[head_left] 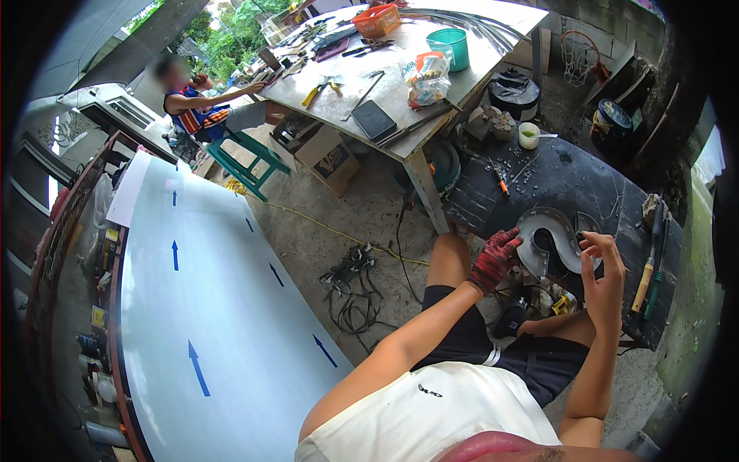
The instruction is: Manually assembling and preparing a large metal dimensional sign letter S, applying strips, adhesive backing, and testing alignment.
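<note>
A hollow metal letter shaped like an S (pixel 531 245), with a pale inner face and thin raised side walls, lies on the dark worktable in front of me. My left hand (pixel 496 260), in a red and black glove, grips the letter's left edge with its fingertips. My bare right hand (pixel 604 266) is raised at the letter's right end. Its fingers are bent, with the thumb apart from them, and nothing shows between them. Whether its fingertips touch the metal wall is hard to make out.
On the dark table (pixel 566 165) are a cup (pixel 529 135), an orange-handled tool (pixel 503 187), scattered bits and long wooden-handled tools (pixel 642 286). A larger metal-topped table (pixel 323 115) holds pliers, a phone and a green bucket (pixel 449 48). Another person sits beyond it. Cables (pixel 350 289) lie on the floor.
</note>
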A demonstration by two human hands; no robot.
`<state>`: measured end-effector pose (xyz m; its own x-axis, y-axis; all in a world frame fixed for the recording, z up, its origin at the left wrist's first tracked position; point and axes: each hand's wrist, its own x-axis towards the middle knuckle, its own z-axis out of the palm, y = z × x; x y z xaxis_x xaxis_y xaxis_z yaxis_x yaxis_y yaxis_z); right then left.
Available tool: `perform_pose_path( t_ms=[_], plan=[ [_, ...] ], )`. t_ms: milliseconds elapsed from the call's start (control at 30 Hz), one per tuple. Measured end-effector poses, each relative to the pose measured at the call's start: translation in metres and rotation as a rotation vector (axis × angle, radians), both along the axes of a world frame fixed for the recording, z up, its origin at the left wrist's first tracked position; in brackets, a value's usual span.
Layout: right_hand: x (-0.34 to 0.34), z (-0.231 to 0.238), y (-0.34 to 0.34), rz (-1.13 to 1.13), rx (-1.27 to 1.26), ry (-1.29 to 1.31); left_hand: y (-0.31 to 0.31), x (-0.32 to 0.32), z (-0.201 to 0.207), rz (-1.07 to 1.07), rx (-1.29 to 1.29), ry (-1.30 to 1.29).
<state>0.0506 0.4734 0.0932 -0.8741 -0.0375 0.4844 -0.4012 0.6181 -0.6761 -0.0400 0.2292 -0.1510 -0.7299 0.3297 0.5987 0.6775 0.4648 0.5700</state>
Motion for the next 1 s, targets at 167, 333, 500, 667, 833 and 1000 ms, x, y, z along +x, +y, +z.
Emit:
perform_pose_path(
  t_ms=[167,333,500,667,833,1000],
  plan=[
    [0.004,-0.002,0.006,-0.027,-0.011,-0.018,0.0,0.001,-0.001,-0.005,-0.011,-0.015],
    [0.008,-0.005,0.01,-0.046,-0.028,-0.029,-0.001,0.002,0.001,-0.01,-0.019,-0.022],
    [0.01,-0.01,0.011,-0.05,-0.044,-0.053,-0.001,0.003,0.005,0.003,-0.031,-0.033],
    [0.011,-0.012,0.01,-0.041,-0.056,-0.064,-0.002,0.004,0.007,-0.013,-0.013,-0.065],
    [0.009,-0.009,0.003,-0.01,-0.033,-0.059,-0.001,0.003,0.006,-0.026,0.013,-0.021],
    [0.006,-0.009,-0.014,0.073,-0.034,-0.063,-0.002,0.005,0.008,-0.029,0.014,-0.063]
  ],
)
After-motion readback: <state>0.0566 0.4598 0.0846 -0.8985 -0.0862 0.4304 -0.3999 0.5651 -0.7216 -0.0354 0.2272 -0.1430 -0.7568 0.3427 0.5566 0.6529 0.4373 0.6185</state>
